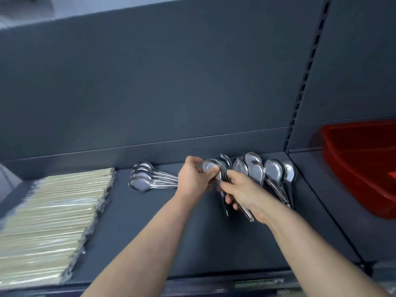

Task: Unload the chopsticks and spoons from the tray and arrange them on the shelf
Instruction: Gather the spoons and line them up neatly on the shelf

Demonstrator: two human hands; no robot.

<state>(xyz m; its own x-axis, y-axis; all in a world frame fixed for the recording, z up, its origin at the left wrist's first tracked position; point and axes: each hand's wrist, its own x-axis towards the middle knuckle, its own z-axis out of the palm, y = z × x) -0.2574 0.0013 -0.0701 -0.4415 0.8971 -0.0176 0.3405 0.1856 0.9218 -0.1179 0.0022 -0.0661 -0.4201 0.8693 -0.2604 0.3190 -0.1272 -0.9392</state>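
Dozens of wrapped chopsticks [53, 221] found at the left of the dark shelf [171, 239], laid flat in a row. Just beside them, found a small group of spoons [145, 179] lying flat, bowls to the left. Saw the left hand [192, 179] pinching the bowl end of a spoon bundle [213, 167] and the right hand [246, 194] curled round its handles, near the back of the shelf. Beyond, noted more spoons [270, 172] leaning on the back wall. Far right, spotted a red tray [360, 168] on the neighbouring shelf: contents hidden.

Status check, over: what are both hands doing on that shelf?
Left hand and right hand both gripping one bunch of spoons. Chopsticks lined up on shelf, left side. Other spoons lean close on the right.
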